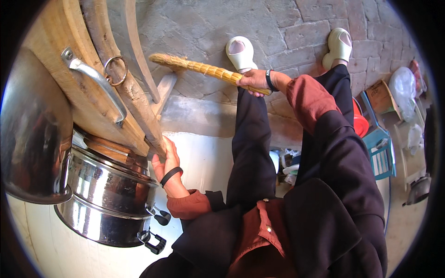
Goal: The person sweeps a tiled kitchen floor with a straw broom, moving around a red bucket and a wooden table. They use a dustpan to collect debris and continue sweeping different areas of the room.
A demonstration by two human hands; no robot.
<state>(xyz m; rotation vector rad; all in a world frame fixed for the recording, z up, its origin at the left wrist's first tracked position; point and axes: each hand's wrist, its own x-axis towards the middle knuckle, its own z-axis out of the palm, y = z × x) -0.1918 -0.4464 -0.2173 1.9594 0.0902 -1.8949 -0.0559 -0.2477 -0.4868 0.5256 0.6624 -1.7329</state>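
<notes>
My right hand (255, 81) is closed around one end of a straw hand brush (208, 69), whose frayed tip points left over the brick floor. My left hand (169, 160) rests with its fingers against the near end of a wooden beam (134, 97), which carries a metal ring (116, 71). Alongside the beam are thick wooden boards (55, 31) with a metal handle (97, 81) fixed on them. Below my left hand's side stand stacked stainless steel pots (104, 194) with black handles. A large metal basin (34, 132) leans at the far left.
Curved wooden legs (139, 48) stand above the beam. The floor is uneven brick (306, 34). At the right are a red bucket (361, 123), a blue plastic rack (380, 153), a cardboard box (382, 97), a clear plastic bag (402, 90) and a dark pot (419, 189).
</notes>
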